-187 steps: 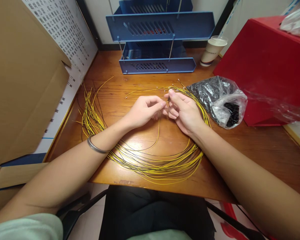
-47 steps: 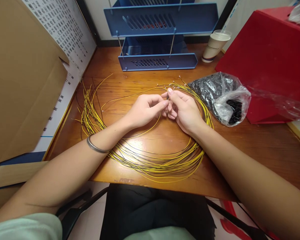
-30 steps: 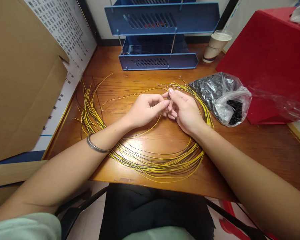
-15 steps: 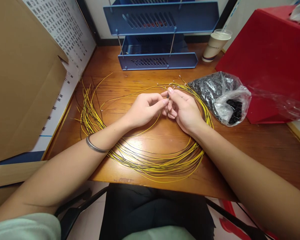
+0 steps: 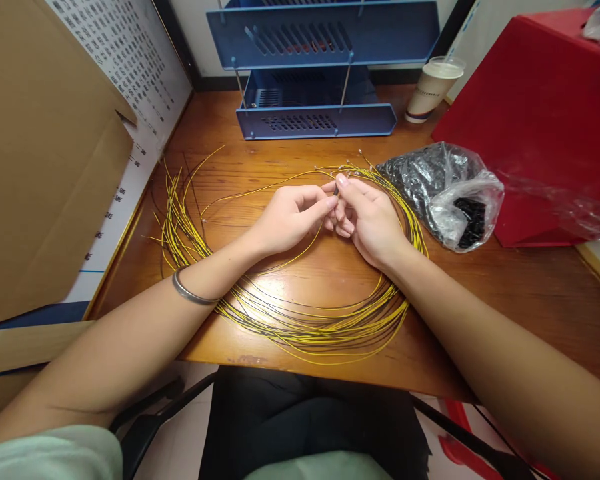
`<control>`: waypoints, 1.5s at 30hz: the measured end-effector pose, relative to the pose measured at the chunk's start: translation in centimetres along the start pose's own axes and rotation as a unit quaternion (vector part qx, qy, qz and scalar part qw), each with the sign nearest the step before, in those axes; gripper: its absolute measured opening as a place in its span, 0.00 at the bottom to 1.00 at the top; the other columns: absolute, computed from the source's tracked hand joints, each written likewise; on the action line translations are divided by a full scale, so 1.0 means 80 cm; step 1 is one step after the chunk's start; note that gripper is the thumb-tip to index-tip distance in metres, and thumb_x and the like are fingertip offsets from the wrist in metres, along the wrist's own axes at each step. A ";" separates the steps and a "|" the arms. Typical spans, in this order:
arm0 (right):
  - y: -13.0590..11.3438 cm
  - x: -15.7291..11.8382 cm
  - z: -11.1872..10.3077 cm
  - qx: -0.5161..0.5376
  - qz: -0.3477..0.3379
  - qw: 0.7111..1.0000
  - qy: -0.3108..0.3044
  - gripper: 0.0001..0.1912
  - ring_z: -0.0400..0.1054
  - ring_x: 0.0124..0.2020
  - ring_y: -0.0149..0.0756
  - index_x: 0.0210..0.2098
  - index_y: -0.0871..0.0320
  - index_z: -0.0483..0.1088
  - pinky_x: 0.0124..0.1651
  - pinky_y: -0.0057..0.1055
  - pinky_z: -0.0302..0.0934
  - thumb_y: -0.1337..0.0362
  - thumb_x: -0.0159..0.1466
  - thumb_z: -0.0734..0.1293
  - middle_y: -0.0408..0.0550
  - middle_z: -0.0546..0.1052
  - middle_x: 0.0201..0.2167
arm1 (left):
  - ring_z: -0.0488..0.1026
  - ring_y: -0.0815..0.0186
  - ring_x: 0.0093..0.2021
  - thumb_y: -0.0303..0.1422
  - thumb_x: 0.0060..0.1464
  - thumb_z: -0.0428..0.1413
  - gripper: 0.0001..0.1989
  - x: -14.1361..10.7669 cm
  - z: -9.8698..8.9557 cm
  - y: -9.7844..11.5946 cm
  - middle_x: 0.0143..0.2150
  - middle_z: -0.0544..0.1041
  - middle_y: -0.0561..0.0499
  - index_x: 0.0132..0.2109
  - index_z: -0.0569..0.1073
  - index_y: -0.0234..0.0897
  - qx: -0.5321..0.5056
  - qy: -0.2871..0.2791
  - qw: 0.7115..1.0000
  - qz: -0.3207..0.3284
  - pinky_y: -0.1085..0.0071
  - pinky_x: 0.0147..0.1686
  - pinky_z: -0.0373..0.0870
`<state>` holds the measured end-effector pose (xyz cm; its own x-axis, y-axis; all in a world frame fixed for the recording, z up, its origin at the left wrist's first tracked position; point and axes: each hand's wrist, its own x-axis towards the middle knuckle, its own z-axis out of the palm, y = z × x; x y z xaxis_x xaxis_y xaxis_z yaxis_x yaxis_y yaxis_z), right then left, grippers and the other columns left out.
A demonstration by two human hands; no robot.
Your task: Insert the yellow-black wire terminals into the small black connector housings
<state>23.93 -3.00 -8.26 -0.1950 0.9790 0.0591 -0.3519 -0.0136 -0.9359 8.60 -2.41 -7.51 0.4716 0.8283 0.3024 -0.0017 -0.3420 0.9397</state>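
My left hand and my right hand meet fingertip to fingertip above the table. A small black piece, too small to name surely, is pinched between the fingertips of both. From beneath my left fingers a thin yellow wire curves down to the left; its end is hidden by the fingers. Around and under my wrists lies a big loose loop of yellow and black wires. Several wire ends with small shiny tips lie just behind my right hand.
A clear plastic bag of small black pieces lies right of the wires. Behind it stand a red box and a paper cup. A blue tray rack is at the back; an open cardboard box is at the left.
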 end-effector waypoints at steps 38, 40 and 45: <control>0.001 0.000 0.001 0.000 -0.002 1.000 0.005 0.25 0.50 0.13 0.21 0.31 0.57 0.71 0.18 0.25 0.47 0.42 0.59 0.76 0.32 0.62 0.13 | 0.76 0.71 0.28 0.50 0.62 0.60 0.26 -0.001 0.001 -0.001 0.27 0.79 0.49 0.26 0.71 0.34 -0.005 0.005 1.000 0.011 0.73 0.34 0.74; 0.000 0.000 0.001 0.000 0.006 1.000 0.012 0.24 0.49 0.13 0.22 0.34 0.58 0.73 0.17 0.25 0.46 0.42 0.60 0.75 0.32 0.62 0.13 | 0.73 0.72 0.26 0.50 0.62 0.61 0.25 -0.002 -0.001 -0.002 0.26 0.79 0.50 0.28 0.72 0.33 0.011 0.011 1.000 0.003 0.74 0.32 0.71; -0.001 -0.001 0.000 -0.005 0.005 1.000 0.016 0.26 0.49 0.14 0.22 0.36 0.57 0.74 0.18 0.25 0.46 0.39 0.61 0.73 0.32 0.61 0.13 | 0.72 0.71 0.25 0.51 0.61 0.61 0.25 -0.003 -0.002 -0.002 0.26 0.78 0.50 0.27 0.72 0.34 0.026 0.013 1.000 -0.011 0.74 0.30 0.69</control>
<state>23.97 -3.07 -8.21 -0.1686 0.9849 0.0397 -0.3402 -0.0204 -0.9401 8.33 -2.49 -7.73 0.4478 0.8468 0.2872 0.0543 -0.3464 0.9365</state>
